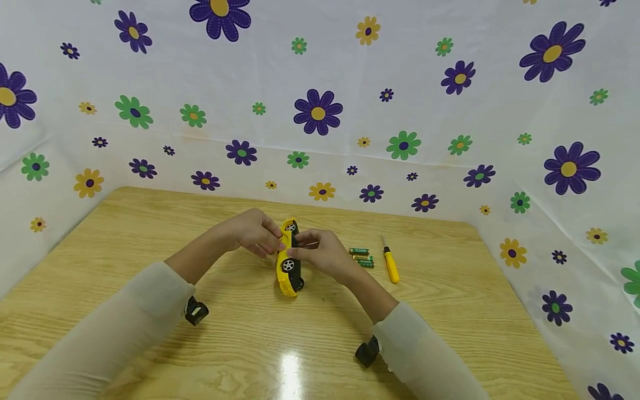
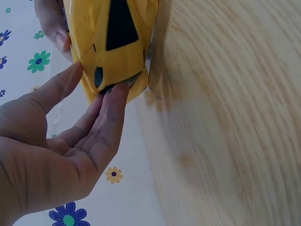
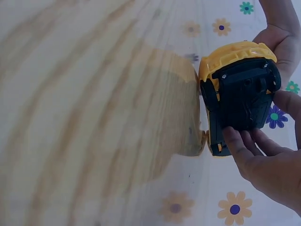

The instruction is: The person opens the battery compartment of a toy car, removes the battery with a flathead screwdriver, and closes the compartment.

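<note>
A yellow toy car [image 1: 284, 261] with a black underside stands tipped on its side on the wooden table, between both hands. My left hand [image 1: 256, 232] holds it from the roof side; in the left wrist view its thumb and fingers [image 2: 115, 106] meet the yellow body near a dark window. From the other side my right hand [image 1: 325, 255] grips the car, thumb on its upper side. Its fingers [image 3: 237, 143] lie against the black underside [image 3: 242, 99] in the right wrist view, where screws show.
Several green batteries [image 1: 361, 258] lie right of my right hand. Beyond them is a screwdriver [image 1: 391, 264] with a yellow handle. A white cloth [image 1: 345, 72] printed with flowers borders the table [image 1: 240, 350] at the back and sides.
</note>
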